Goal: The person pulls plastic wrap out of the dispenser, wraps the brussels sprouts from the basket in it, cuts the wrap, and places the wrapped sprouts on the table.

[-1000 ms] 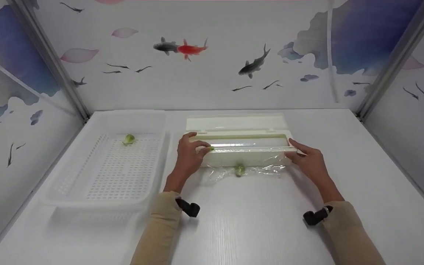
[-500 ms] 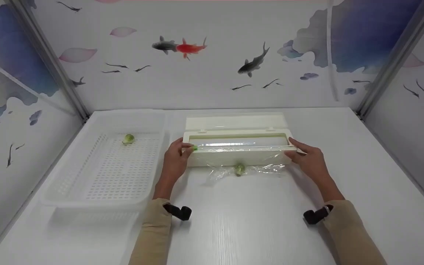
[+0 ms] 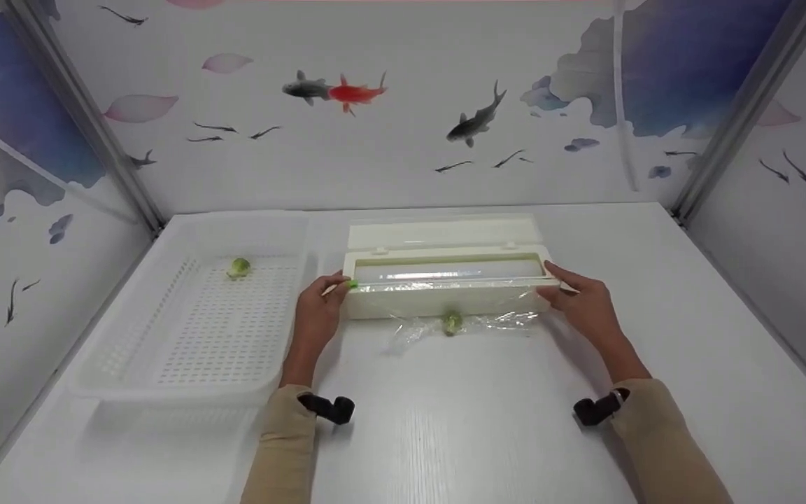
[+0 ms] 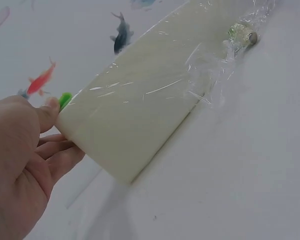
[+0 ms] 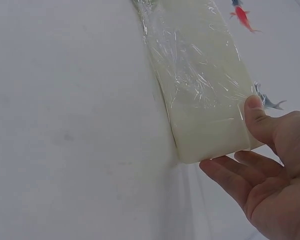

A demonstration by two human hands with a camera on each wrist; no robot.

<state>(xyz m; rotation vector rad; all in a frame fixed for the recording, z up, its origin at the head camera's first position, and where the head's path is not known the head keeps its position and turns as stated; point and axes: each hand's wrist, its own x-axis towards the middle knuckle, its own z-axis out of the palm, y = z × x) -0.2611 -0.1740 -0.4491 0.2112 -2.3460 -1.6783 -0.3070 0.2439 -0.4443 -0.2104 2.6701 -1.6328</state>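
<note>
Dispenser box [image 3: 403, 303], one, cream: we find it on the white table [image 3: 403, 441], long side toward the person, between the two hands. Its lid [image 3: 438, 232] lies tipped back behind it; through the opening we see a pale roll [image 3: 438, 268].

Left hand [image 3: 315, 315], one: gripping the box's left end, thumb at the green tab [image 4: 65, 100] on the top front edge, the other fingers bent against the end.

Right hand [image 3: 588, 306], one: grasping the box's right end, thumb on the front edge, fingers against the end wall.

Clear film [image 3: 515, 320], one sheet: drawn over the front edge, down the front face and crumpled onto the table.

Green sprout [image 3: 451, 323], one: amid that film, just before the box; we cannot tell whether it is wrapped or merely covered.

Basket [image 3: 172, 393], white, perforated: left of the box, apart from it, with a second sprout [image 3: 238, 268] inside toward the far end.

Sleeves [image 3: 284, 448], two, tan; we note a black wrist camera [image 3: 333, 408] at each cuff.
</note>
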